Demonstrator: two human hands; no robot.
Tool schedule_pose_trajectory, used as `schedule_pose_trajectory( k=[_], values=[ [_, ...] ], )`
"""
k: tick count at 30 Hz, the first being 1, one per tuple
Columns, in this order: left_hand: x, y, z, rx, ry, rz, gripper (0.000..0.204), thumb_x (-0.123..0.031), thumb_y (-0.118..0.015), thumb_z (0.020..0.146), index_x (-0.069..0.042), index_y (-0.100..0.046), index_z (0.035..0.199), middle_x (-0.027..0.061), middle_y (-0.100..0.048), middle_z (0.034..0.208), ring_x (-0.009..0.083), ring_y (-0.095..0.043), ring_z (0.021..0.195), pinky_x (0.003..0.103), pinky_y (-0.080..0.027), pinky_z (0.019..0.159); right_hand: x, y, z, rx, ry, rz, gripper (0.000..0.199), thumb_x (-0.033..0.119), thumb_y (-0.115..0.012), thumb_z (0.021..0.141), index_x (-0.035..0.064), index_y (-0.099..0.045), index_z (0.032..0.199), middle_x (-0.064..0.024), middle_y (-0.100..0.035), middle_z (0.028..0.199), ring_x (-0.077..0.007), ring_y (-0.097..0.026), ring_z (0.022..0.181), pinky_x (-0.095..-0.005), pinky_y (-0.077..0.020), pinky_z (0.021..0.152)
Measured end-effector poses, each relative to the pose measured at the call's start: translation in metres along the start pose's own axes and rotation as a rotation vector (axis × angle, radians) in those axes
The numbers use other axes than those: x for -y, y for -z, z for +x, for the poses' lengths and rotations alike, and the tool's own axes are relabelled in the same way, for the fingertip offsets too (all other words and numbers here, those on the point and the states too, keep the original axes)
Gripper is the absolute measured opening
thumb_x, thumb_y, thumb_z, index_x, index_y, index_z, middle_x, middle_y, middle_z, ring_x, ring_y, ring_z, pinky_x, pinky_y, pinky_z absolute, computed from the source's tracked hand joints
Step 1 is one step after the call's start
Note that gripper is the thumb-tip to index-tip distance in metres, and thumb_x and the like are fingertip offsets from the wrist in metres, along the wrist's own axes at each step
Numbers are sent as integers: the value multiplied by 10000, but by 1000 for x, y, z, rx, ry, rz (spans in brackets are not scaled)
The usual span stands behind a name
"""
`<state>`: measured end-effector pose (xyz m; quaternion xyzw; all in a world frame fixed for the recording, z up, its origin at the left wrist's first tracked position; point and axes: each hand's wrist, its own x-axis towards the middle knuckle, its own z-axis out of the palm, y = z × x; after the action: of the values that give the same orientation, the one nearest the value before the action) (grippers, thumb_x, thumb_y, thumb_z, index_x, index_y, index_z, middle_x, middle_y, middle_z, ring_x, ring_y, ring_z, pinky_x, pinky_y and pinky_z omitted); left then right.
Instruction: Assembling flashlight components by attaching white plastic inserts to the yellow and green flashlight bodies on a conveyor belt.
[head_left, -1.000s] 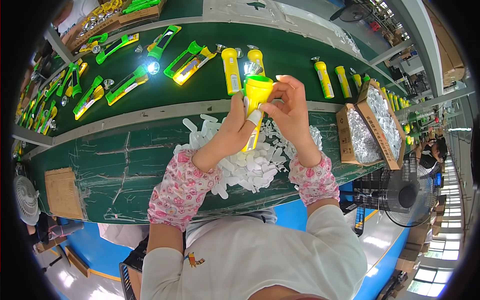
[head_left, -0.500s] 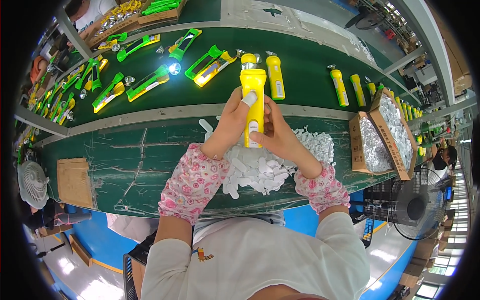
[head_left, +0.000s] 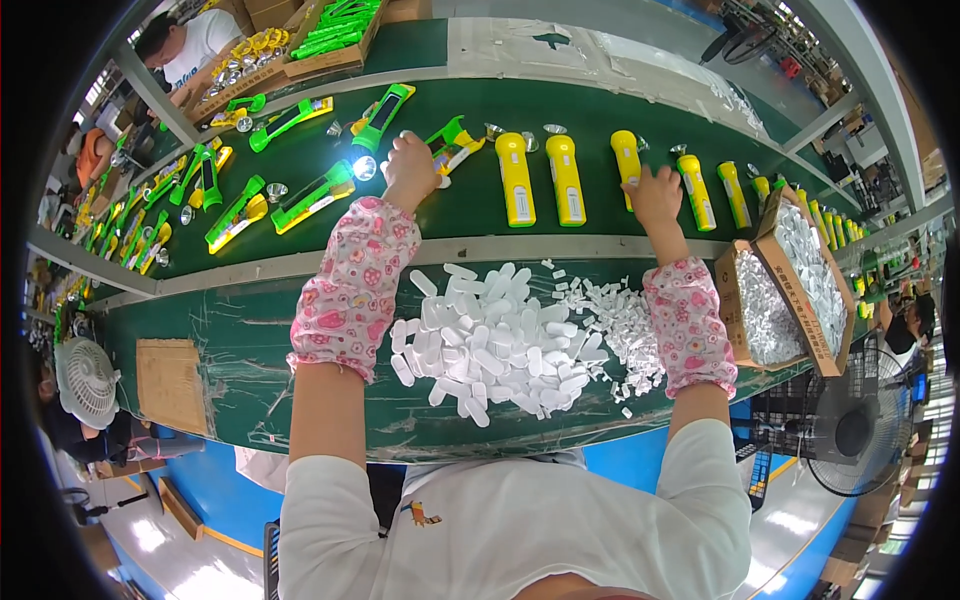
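Note:
My right hand [head_left: 657,196] has its fingers spread beside a yellow flashlight [head_left: 625,158] on the green belt, its thumb side at the flashlight's lower part. My left hand [head_left: 410,172] reaches over an opened green-and-yellow flashlight [head_left: 457,146], thumb and fingers apart, covering its near end; whether it touches is unclear. Two more closed yellow flashlights, one [head_left: 515,180] and another [head_left: 565,180], lie between my hands, with loose silver reflectors at their heads. A pile of white oval plastic pieces [head_left: 490,340] and a heap of small white parts [head_left: 625,335] lie on the table before me.
Several opened green-and-yellow flashlights [head_left: 315,197] lie at left, one with a lit lamp [head_left: 364,168]. Cardboard boxes of small parts [head_left: 765,305] stand at right, near a black fan [head_left: 850,425]. A white fan [head_left: 87,383] and a person [head_left: 195,45] are at left.
The yellow flashlight that both hands held now lies on the belt by my right hand. My hands have separated: left moved to the opened flashlight, right moved to the right.

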<state>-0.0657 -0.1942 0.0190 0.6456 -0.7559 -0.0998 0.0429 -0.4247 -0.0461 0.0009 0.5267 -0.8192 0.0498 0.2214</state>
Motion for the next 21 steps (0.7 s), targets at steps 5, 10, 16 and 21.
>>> schedule_pose_trajectory(
  k=[5,10,16,21],
  values=[
    [-1,-6,13,84,-159,32,819,-338,-811,612,98,-442,1198,279,-467,1225,392,-560,1111,452,-501,910,91,45,-21,-89,404,685,333,270,-724,778,62,-658,1029,-155,-590,969,-341,-581,944,-413,-505,779],
    [18,16,-6,217,-146,-504,887,-298,-739,640,154,-297,1262,257,-624,988,341,-652,901,348,-541,761,147,68,-40,271,556,1055,195,163,-668,822,52,-674,982,-146,-623,872,-300,-628,818,-385,-512,726],
    [64,48,-63,366,156,-1409,530,-460,-550,924,-22,-482,1215,143,-628,917,237,-640,714,375,-553,611,233,89,-80,475,873,916,257,299,-710,770,51,-655,805,-144,-651,844,-325,-638,804,-444,-508,721],
    [92,43,-94,376,290,-1941,439,-380,-405,1012,-15,-513,1232,176,-621,1024,341,-628,973,462,-536,870,261,77,-102,570,890,727,316,294,-801,693,18,-666,766,-189,-670,885,-346,-652,892,-460,-509,741]
  ],
)
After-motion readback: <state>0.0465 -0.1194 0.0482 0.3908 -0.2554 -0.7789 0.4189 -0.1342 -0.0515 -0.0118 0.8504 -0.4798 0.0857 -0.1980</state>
